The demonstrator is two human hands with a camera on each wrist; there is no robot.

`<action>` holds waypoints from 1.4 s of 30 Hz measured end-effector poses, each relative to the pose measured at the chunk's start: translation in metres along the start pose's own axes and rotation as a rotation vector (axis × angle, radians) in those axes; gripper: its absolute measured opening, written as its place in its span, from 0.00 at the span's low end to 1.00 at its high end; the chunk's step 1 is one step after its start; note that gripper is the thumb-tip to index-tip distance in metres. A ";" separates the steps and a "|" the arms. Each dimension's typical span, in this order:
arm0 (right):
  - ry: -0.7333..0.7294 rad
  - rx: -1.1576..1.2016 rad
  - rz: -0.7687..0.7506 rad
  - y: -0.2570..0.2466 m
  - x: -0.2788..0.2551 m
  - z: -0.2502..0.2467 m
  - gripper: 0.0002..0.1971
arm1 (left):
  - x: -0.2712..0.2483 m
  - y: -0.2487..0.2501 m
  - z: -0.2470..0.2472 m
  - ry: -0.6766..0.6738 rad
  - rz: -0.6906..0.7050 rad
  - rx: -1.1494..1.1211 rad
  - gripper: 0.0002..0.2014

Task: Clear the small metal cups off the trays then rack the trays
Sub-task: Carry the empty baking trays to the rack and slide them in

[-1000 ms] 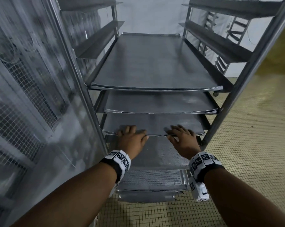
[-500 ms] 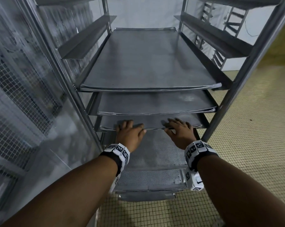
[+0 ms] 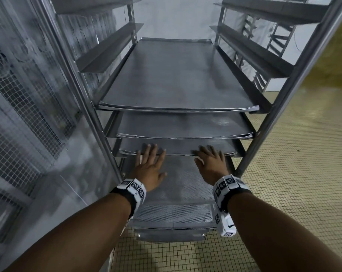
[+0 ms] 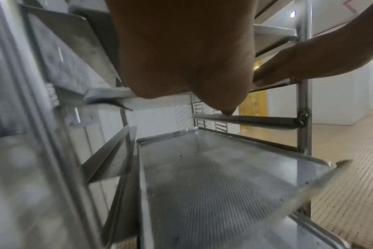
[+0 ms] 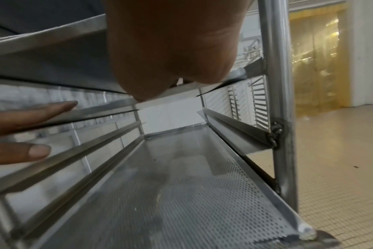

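A tall steel rack (image 3: 284,95) holds several flat metal trays. Both my hands lie on the front edge of the third tray (image 3: 178,148), under the top tray (image 3: 174,75) and the second tray (image 3: 184,126). My left hand (image 3: 149,165) presses that edge with straight, spread fingers. My right hand (image 3: 211,165) rests on it further right, fingers laid over the rim. The left wrist view shows my left palm (image 4: 181,50) from below, and the right wrist view my right palm (image 5: 172,47). No metal cups are in view.
Two perforated trays (image 3: 184,185) (image 3: 174,214) sit lower in the rack and stick out toward me below my wrists. A wire-mesh steel wall (image 3: 28,114) stands close on the left. Tiled floor (image 3: 294,173) lies to the right, and a yellow strip curtain (image 5: 317,59) hangs beyond.
Both hands have moved forward with the third tray, which now sits deeper in the rack. My fingers have straightened a little.
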State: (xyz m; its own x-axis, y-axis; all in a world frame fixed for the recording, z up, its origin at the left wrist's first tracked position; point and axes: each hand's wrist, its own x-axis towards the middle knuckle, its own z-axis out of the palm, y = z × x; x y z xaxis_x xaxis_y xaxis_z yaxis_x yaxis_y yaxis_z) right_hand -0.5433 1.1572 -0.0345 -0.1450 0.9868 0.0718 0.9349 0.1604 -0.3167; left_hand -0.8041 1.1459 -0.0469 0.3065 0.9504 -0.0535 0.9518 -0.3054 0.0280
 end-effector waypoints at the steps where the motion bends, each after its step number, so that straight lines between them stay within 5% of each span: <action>1: 0.014 -0.004 -0.020 0.001 -0.009 0.002 0.23 | -0.010 -0.004 0.006 0.018 0.013 -0.011 0.43; 5: 0.140 0.034 -0.005 0.019 -0.040 -0.004 0.27 | -0.045 -0.026 0.017 0.044 0.033 -0.041 0.39; 9: 0.264 0.062 0.187 0.043 -0.050 -0.045 0.21 | -0.060 -0.049 -0.013 0.060 -0.183 -0.212 0.23; 15: 0.428 0.254 0.525 0.081 -0.045 -0.128 0.35 | -0.071 -0.083 -0.092 0.541 -0.601 -0.591 0.23; 18: 0.460 0.350 0.481 0.081 -0.034 -0.176 0.36 | -0.062 -0.095 -0.138 0.699 -0.586 -0.715 0.30; 25: 0.677 0.426 0.287 0.030 -0.003 -0.289 0.28 | -0.042 -0.092 -0.250 0.709 -0.556 -0.773 0.36; 29: 0.841 0.453 0.248 0.012 0.013 -0.329 0.24 | -0.029 -0.092 -0.303 0.857 -0.531 -0.855 0.33; 34: 0.955 0.562 0.202 -0.002 0.026 -0.336 0.19 | -0.013 -0.100 -0.330 1.081 -0.436 -0.948 0.35; 42: 1.061 0.570 0.251 0.005 0.038 -0.321 0.23 | -0.005 -0.088 -0.328 1.227 -0.502 -0.865 0.28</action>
State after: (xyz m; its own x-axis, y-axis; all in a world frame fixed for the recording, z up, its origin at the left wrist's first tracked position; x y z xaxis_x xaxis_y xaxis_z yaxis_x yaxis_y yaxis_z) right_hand -0.4400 1.1888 0.2696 0.6022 0.5283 0.5985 0.5853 0.2177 -0.7811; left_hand -0.8928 1.1872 0.2782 -0.6270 0.5392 0.5623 0.5249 -0.2409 0.8163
